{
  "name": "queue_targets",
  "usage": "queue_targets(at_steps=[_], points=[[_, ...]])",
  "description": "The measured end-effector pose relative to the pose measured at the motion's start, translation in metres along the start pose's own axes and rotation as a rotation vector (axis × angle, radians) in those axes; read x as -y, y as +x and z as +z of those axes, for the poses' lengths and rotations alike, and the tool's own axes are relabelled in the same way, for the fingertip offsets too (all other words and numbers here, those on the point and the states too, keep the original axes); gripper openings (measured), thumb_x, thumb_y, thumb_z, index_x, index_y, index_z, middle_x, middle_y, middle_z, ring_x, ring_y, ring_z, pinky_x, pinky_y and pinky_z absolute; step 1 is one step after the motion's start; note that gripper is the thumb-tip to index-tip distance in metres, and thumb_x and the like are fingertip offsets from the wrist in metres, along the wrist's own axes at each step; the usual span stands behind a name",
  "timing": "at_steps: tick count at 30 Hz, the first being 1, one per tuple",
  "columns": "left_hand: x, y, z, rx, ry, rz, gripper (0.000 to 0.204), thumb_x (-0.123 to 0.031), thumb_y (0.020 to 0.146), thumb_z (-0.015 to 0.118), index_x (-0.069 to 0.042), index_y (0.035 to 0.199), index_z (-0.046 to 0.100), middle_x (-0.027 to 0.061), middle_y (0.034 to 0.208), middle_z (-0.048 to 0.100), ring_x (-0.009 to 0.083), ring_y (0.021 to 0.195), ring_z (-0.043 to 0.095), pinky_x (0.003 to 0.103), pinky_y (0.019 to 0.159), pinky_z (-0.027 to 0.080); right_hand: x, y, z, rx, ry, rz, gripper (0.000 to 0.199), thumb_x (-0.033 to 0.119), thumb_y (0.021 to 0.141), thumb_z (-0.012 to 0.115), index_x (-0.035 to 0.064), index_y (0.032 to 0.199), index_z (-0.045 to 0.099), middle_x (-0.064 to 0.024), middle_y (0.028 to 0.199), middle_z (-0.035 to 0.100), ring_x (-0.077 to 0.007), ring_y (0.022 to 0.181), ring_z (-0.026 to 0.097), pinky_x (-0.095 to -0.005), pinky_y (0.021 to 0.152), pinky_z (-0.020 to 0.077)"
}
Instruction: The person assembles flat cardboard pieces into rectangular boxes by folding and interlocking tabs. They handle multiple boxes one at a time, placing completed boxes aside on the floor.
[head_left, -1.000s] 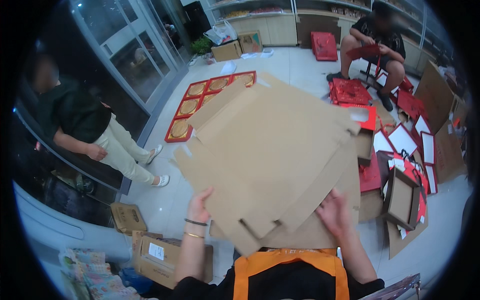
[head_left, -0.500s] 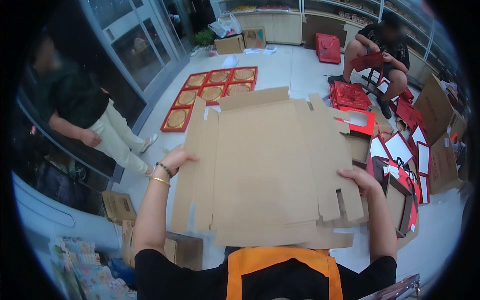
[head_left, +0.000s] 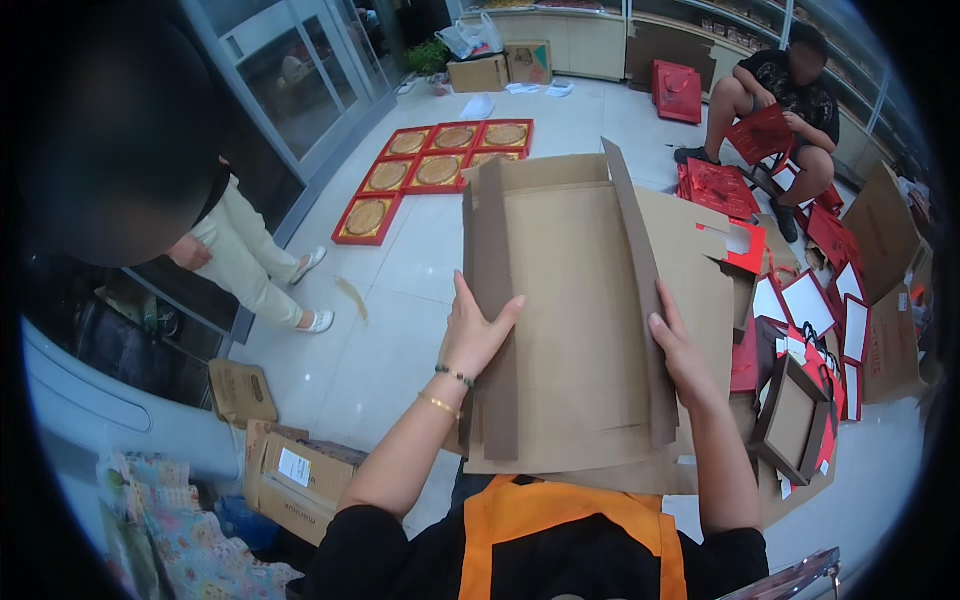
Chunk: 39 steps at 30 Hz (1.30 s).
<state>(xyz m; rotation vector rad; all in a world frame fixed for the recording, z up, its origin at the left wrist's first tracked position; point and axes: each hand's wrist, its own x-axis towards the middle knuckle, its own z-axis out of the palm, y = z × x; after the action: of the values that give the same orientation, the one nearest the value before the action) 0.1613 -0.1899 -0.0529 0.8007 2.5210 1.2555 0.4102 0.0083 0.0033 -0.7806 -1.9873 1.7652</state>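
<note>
In front of me is a partly folded cardboard box blank (head_left: 575, 300), tan on the inside and dark brown on its long side flaps. Those two flaps stand up at its left and right edges. My left hand (head_left: 478, 325) grips the left flap, thumb on top and some fingers out of sight. My right hand (head_left: 685, 350) holds the right flap, its fingers along the flap's outer side. More tan cardboard (head_left: 708, 290) spreads out on the right, beneath the part I hold.
Red trays with round golden items (head_left: 436, 172) lie on the floor ahead. A standing person (head_left: 235, 235) is at the left. A seated person (head_left: 795, 110) holds a red bag (head_left: 760, 135) at the far right. Red-and-white box parts (head_left: 808, 300), a brown tray (head_left: 793, 420) and cartons (head_left: 300, 480) lie around.
The blank was spread flat; now its two long flaps are folded up with the brown side showing. Both hands have come inward, the left by more. The standing person has leaned nearer.
</note>
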Motion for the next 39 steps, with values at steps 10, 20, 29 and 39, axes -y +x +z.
queue_targets(at_steps=[10,20,29,39], points=[[0.03,0.029,-0.051,0.125,0.012,-0.035,0.062,-0.012,0.083,0.077,0.006,0.136,0.051,0.0261,0.123,0.071,0.0379,0.116,0.069,0.041,0.099,0.055,-0.049,0.039,-0.026,-0.132,-0.591,-0.026,0.062,0.007,0.08,0.068,-0.0049,0.14,0.055,-0.0249,0.136,0.057,-0.0401,0.128,0.055,-0.0446,0.109,0.0447],[0.012,-0.001,0.033,-0.417,0.224,0.27,0.056,-0.013,0.097,0.064,-0.001,0.147,0.043,0.0235,0.131,0.059,0.0416,0.125,0.055,0.045,0.108,0.045,-0.071,0.038,0.055,-0.552,-0.638,-0.438,0.059,-0.001,0.082,0.056,0.0012,0.141,0.054,-0.0185,0.147,0.049,-0.0386,0.138,0.044,-0.0511,0.116,0.0361],[0.029,-0.035,-0.061,0.519,-0.001,0.652,0.052,0.013,0.075,0.041,-0.008,0.116,0.066,0.0122,0.133,0.058,0.0344,0.122,0.052,0.041,0.112,0.043,-0.038,-0.008,-0.054,0.331,-0.651,-0.504,0.035,-0.006,0.082,0.058,0.0085,0.111,0.073,-0.0161,0.162,0.041,-0.0373,0.149,0.04,-0.0456,0.12,0.0356],[0.037,-0.031,-0.116,0.597,0.407,1.057,0.053,-0.039,0.062,0.092,-0.017,0.103,0.066,0.0037,0.13,0.06,0.0367,0.113,0.053,0.05,0.118,0.041,0.0,-0.008,-0.082,0.63,-1.223,-0.707,0.06,0.016,0.041,0.093,0.0177,0.098,0.076,-0.0131,0.163,0.041,-0.0479,0.154,0.028,-0.0531,0.121,0.0404]])
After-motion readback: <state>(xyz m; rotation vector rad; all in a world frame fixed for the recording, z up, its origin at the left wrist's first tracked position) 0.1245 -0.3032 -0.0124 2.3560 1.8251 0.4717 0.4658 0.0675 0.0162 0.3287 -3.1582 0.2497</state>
